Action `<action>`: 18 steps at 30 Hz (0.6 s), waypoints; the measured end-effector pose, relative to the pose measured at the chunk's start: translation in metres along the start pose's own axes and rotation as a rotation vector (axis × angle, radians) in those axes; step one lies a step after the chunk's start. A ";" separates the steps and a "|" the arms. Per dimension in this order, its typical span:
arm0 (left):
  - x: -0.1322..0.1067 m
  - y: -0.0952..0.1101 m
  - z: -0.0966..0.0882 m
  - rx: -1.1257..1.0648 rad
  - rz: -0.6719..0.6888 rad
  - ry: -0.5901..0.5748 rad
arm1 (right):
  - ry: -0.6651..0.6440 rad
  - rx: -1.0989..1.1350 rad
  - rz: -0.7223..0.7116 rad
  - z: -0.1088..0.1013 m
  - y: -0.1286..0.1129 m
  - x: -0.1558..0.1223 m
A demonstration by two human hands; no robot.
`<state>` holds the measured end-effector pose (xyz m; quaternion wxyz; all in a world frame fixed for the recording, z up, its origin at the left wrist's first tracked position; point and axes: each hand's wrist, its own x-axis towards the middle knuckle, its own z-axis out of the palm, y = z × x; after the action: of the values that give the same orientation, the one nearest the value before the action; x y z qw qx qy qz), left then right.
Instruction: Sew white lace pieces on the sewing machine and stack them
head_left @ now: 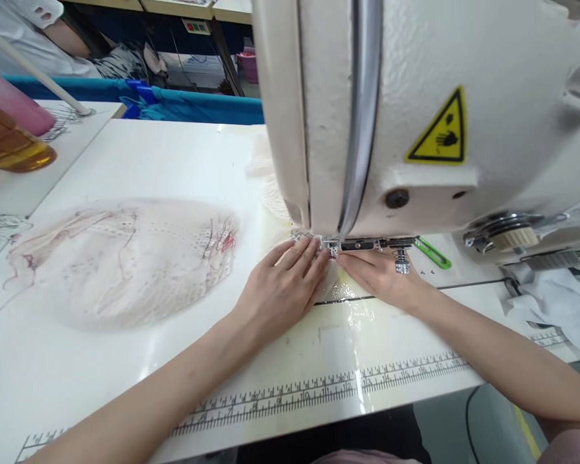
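My left hand (285, 280) lies flat, fingers stretched toward the sewing machine's presser foot (332, 246). Its fingertips rest on pale lace fabric (273, 193), which runs back behind the machine head. From the other side, my right hand (381, 274) reaches in with fingers extended and close together, their tips right beside the foot. Part of that hand is hidden under the machine's metal parts. A loose piece of sheer white lace (125, 264) with red thread ends is spread on the table to the left.
The sewing machine head (425, 129) fills the upper right. Green thread snips (432, 252) lie behind my right hand, and crumpled white cloth (560, 303) sits far right. A printed ruler (280, 403) runs along the front edge. A co-worker's arm (67, 35) shows at upper left.
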<state>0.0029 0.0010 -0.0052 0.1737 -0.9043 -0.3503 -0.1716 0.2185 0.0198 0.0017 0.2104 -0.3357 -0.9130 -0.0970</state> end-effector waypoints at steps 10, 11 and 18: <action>0.000 -0.004 -0.005 -0.127 0.078 -0.002 | 0.041 -0.050 -0.061 0.006 -0.001 -0.005; 0.000 -0.004 -0.006 -0.133 0.077 -0.005 | 0.044 -0.039 -0.089 0.009 0.000 -0.006; 0.001 -0.007 -0.005 -0.104 0.073 -0.017 | -0.050 0.023 -0.123 0.016 0.003 -0.006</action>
<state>-0.0020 0.0046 0.0009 0.1294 -0.9256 -0.3093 -0.1755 0.2191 0.0239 -0.0154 0.1850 -0.2789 -0.9379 -0.0907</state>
